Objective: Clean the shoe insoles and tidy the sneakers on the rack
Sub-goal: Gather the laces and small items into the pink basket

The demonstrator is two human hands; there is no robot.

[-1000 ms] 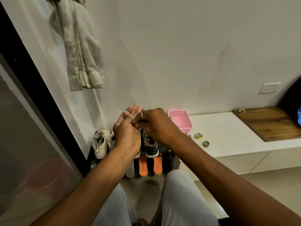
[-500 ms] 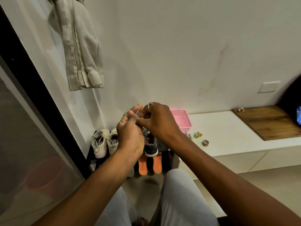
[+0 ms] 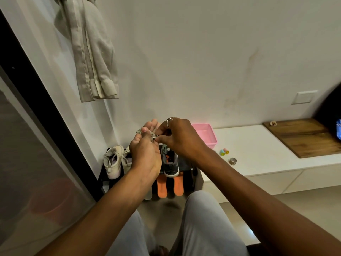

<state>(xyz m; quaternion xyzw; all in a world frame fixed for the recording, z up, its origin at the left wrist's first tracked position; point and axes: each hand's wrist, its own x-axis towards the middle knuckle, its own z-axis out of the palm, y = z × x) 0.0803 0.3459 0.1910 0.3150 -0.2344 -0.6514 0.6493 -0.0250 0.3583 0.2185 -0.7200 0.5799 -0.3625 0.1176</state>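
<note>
Left hand (image 3: pixel 145 154), right hand (image 3: pixel 181 137) both pinch grey strand (image 3: pixel 153 134), likely lace, above shoe rack (image 3: pixel 185 163). Judged step: tidying laces; next needs gentle pull.

The small grey item (image 3: pixel 153 136) pinched between the left hand (image 3: pixel 145 154) and the right hand (image 3: pixel 181 137) is too small and too covered by fingers to be identified. One cream sneaker (image 3: pixel 127 160) and the dark sneaker (image 3: pixel 171 163) are partly hidden behind the hands. The hanging garment (image 3: pixel 92 52) is cut off by the top edge, and a blue thing (image 3: pixel 338 129) by the right edge.
</note>
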